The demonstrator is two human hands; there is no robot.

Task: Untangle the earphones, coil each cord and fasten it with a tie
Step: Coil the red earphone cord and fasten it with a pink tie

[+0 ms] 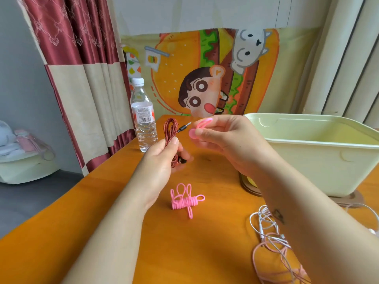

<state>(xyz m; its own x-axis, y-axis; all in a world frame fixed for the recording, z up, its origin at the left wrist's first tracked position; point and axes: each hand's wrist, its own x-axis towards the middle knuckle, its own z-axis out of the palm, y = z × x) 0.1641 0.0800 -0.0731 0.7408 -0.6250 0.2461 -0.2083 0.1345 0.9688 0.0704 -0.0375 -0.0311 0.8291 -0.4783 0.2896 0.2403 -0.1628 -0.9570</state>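
My left hand point(162, 158) grips a coiled red braided earphone cord point(169, 130) above the orange table point(184, 242); its black jack plug point(184, 127) sticks out to the right. Close beside the plug, my right hand point(225, 140) pinches a pink silicone tie point(200, 127) by its round end, the loop pointing up. A bundle of several more pink ties point(185, 198) lies on the table below my hands. Tangled white and pink earphone cords point(272, 238) lie at the lower right, partly hidden by my right forearm.
A pale green plastic tub point(315, 158) stands at the right on a wooden board. A clear water bottle point(143, 117) stands at the table's far left corner. A cartoon cloth hangs behind, with a red curtain to the left.
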